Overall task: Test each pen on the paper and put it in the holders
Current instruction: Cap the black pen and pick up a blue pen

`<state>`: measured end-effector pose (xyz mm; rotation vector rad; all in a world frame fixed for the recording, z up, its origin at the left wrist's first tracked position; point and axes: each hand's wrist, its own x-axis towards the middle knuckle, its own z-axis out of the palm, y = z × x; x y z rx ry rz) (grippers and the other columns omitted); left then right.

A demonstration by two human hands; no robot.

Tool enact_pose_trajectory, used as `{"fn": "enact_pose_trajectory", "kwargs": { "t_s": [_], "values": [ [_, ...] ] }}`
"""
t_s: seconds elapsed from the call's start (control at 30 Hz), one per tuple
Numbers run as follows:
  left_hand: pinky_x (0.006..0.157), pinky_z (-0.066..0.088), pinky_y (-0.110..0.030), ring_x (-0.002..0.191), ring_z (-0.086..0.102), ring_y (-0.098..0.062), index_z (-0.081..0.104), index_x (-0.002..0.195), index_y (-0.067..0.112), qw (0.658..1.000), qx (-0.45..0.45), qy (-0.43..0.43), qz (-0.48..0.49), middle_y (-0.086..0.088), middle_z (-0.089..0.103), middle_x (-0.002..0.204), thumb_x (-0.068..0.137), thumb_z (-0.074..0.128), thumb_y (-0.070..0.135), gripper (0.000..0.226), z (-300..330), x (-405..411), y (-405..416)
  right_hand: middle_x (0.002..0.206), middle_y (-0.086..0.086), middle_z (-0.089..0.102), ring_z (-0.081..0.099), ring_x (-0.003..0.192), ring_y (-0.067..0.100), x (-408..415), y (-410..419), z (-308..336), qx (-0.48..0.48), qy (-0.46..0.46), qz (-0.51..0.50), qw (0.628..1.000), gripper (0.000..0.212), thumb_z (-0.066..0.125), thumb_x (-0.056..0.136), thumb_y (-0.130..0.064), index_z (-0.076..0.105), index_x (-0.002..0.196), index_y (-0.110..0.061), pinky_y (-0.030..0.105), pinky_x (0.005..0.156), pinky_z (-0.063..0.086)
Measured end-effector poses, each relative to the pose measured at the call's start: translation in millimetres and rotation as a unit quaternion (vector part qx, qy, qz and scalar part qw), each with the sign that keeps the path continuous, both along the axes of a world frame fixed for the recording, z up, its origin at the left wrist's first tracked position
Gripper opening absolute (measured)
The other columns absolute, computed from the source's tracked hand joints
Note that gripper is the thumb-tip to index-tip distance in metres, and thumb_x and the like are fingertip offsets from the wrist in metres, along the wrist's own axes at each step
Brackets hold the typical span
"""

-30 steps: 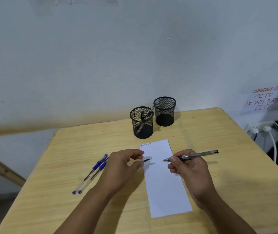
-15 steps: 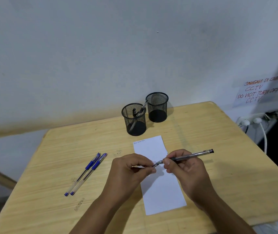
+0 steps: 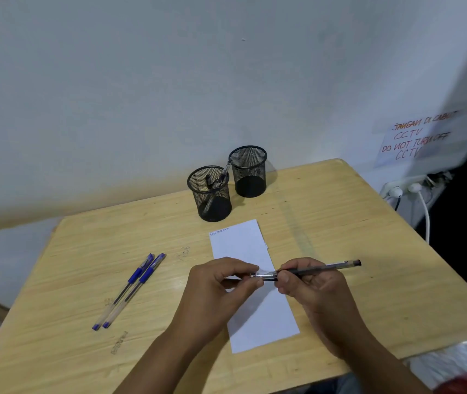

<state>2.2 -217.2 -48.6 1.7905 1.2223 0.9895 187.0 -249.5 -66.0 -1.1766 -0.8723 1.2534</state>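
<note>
We held the black pen (image 3: 316,269) over the paper (image 3: 258,305), its long axis running roughly left to right, the capped or butt end out past our right hand (image 3: 312,282) and the writing end pointing toward our left hand (image 3: 221,282). Our right fingers were clamped on the barrel near its front. Our left fingers were pinched together on the clear cap (image 3: 263,275) at the pen's tip, so the two hands nearly touched at that joint. We judged the cap was being seated, which would mean the next move belonged to the right hand, already carrying the pen.

From that hand the holders lay ahead and a little left, at the far side of the surface (image 3: 340,223). The nearer holder (image 3: 212,194) already had pens leaning in it; the farther holder (image 3: 250,172) looked empty. To drop in, the pen's axis would have to swing from lying flat to nearly upright.

Two blue pens (image 3: 130,291) lay side by side, well to the left of the paper, closer to our left hand and not yet tested.
</note>
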Motion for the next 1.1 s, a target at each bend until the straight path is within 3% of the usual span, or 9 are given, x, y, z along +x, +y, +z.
{"fn": "enact_pose_trajectory", "kwargs": {
  "t_s": [0.13, 0.33, 0.53, 0.77, 0.87, 0.93, 1.1],
  "values": [
    [0.073, 0.053, -0.020, 0.080, 0.071, -0.008, 0.081, 0.089, 0.022, 0.999, -0.034, -0.007, 0.007, 0.011, 0.076, 0.083, 0.079, 0.081, 0.013, 0.013, 1, 10, -2, 0.076, 0.008, 0.075, 0.067, 0.072, 0.017, 4, -6, 1, 0.010, -0.035, -0.024, 0.999, 0.017, 0.077, 0.078, -0.002, 0.076, 0.080, -0.019, 0.034, 0.076, 0.055],
    [0.072, 0.054, -0.020, 0.077, 0.071, -0.007, 0.081, 0.087, 0.022, 0.997, -0.069, -0.026, 0.012, 0.011, 0.076, 0.080, 0.078, 0.082, 0.015, 0.011, 0, 30, -6, 0.080, 0.010, 0.077, 0.070, 0.075, 0.016, 13, -12, -5, 0.002, 0.009, -0.067, 0.998, 0.013, 0.078, 0.075, -0.002, 0.078, 0.080, -0.015, 0.029, 0.074, 0.052],
    [0.075, 0.057, -0.027, 0.077, 0.071, -0.008, 0.081, 0.086, 0.021, 0.997, -0.074, -0.029, 0.001, 0.012, 0.076, 0.079, 0.079, 0.080, 0.013, 0.011, -2, 52, -10, 0.082, 0.016, 0.076, 0.071, 0.079, 0.024, 27, -19, -12, 0.025, 0.029, -0.092, 0.995, 0.015, 0.079, 0.066, -0.014, 0.078, 0.081, -0.011, 0.034, 0.075, 0.054],
    [0.074, 0.057, -0.025, 0.078, 0.072, -0.007, 0.080, 0.084, 0.019, 0.997, -0.064, -0.032, -0.032, 0.010, 0.077, 0.079, 0.079, 0.081, 0.010, 0.011, -5, 78, -11, 0.083, 0.019, 0.074, 0.070, 0.078, 0.026, 52, -27, -18, 0.056, 0.062, -0.107, 0.991, 0.011, 0.075, 0.070, -0.007, 0.076, 0.081, -0.009, 0.032, 0.072, 0.057],
    [0.068, 0.054, -0.020, 0.074, 0.069, -0.006, 0.079, 0.085, 0.025, 0.997, -0.029, 0.003, -0.073, 0.010, 0.075, 0.077, 0.081, 0.080, 0.018, 0.008, -1, 98, -8, 0.090, 0.017, 0.075, 0.071, 0.086, 0.027, 69, -30, -15, 0.045, 0.034, -0.110, 0.992, 0.010, 0.073, 0.076, -0.016, 0.076, 0.085, -0.013, 0.033, 0.075, 0.058],
    [0.066, 0.051, -0.016, 0.074, 0.067, -0.006, 0.077, 0.086, 0.028, 0.995, -0.010, 0.021, -0.094, 0.010, 0.073, 0.076, 0.082, 0.079, 0.020, 0.009, 1, 116, -5, 0.095, 0.013, 0.077, 0.073, 0.091, 0.024, 82, -34, -11, 0.027, 0.075, -0.149, 0.986, 0.015, 0.074, 0.071, -0.024, 0.077, 0.084, -0.017, 0.029, 0.074, 0.059],
    [0.067, 0.049, -0.015, 0.073, 0.066, -0.005, 0.077, 0.088, 0.029, 0.986, -0.018, 0.015, -0.165, 0.010, 0.072, 0.075, 0.083, 0.078, 0.016, 0.014, -3, 170, -7, 0.094, 0.013, 0.077, 0.074, 0.086, 0.019, 119, -57, -8, -0.011, 0.180, -0.251, 0.951, 0.031, 0.066, 0.074, -0.020, 0.069, 0.101, -0.006, 0.024, 0.070, 0.060]
  ]
}}
